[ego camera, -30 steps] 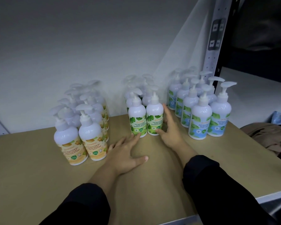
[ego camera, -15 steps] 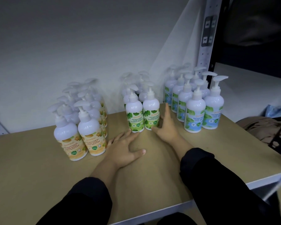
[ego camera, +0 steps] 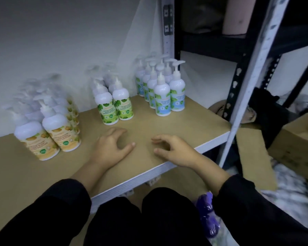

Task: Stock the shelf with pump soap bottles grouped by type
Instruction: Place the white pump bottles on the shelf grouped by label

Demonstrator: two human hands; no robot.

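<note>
White plastic pump soap bottles [ego camera: 114, 105] stand on the tan board shelf [ego camera: 185, 125] in three label-colour groups, keeping types apart. In front of them, left hand [ego camera: 108, 148] and right hand [ego camera: 176, 150] hold nothing, fingers loosely curled.

A single wide-angle view from a camera worn on the person's head, looking forward and steeply down, close to a tan shelf [ego camera: 167, 125]. The shelf's white front edge crosses the picture diagonally. The back wall fills the upper left; a metal upright [ego camera: 252, 82] leans across the right side, blurred.
</note>
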